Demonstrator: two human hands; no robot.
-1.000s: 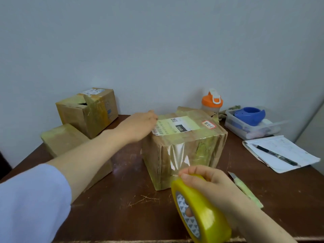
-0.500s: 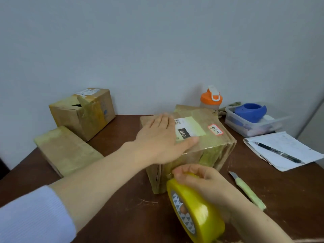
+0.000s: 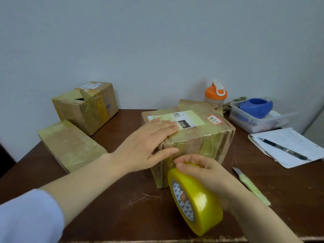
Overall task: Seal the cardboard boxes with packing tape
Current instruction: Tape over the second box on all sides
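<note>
A taped cardboard box (image 3: 206,135) with a pale yellow label stands in the middle of the brown table. My left hand (image 3: 149,142) lies flat on its top near corner, fingers straight, thumb against the front face. My right hand (image 3: 205,171) grips a big yellow roll of packing tape (image 3: 194,199), held right against the box's front face near its lower left. Two more cardboard boxes sit at the left: a flat one (image 3: 70,146) and a cube-shaped one (image 3: 87,106) with a gap in its top.
A pale green utility knife (image 3: 250,186) lies right of the box. A notebook with a pen (image 3: 287,146) is at the far right. Behind it stand a clear tub holding a blue tape dispenser (image 3: 256,106) and an orange-lidded bottle (image 3: 215,93). The table's front edge runs just below the roll.
My left hand slid from the box's far left edge over its top toward me and now presses the near corner. The right hand has kept the roll at the front face.
</note>
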